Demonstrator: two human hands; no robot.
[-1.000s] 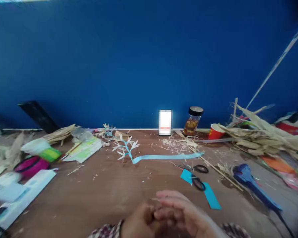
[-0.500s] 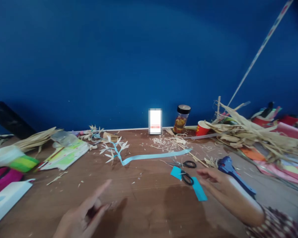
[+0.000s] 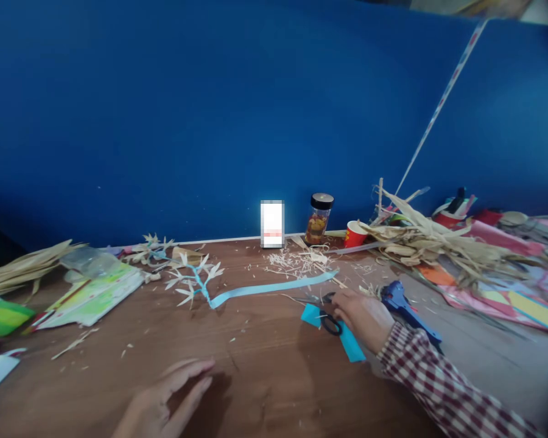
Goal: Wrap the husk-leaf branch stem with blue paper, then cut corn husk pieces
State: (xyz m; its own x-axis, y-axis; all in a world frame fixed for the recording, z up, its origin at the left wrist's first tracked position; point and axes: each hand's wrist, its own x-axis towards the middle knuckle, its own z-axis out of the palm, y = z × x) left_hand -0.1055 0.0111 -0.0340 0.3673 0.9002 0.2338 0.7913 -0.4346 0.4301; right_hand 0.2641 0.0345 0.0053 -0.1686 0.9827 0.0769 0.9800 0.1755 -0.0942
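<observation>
My right hand (image 3: 361, 316), in a red-and-white checked sleeve, reaches forward and lies over the black-handled scissors (image 3: 329, 322), fingers curled down on the handles. The scissors rest partly on a bright blue paper strip (image 3: 352, 349). Whether the fingers have closed round the handles is hidden by the back of the hand. My left hand (image 3: 164, 401) lies low on the brown table (image 3: 256, 377) near the front edge, fingers stretched out and empty. Beyond the scissors lies a long light-blue ribbon (image 3: 265, 287) ending in a sprig of pale straw leaves (image 3: 192, 281).
A blue glue gun (image 3: 404, 308) lies just right of my right hand. A pile of dried husks (image 3: 433, 243) covers the right side. At the blue wall stand a jar (image 3: 318, 219), a red cup (image 3: 355, 233) and a white card (image 3: 272, 224). Papers (image 3: 91, 298) lie left.
My hands, together at the front a second ago, have parted. The right one moved forward onto the scissors; the left slid left and lies flat. The view has swung right.
</observation>
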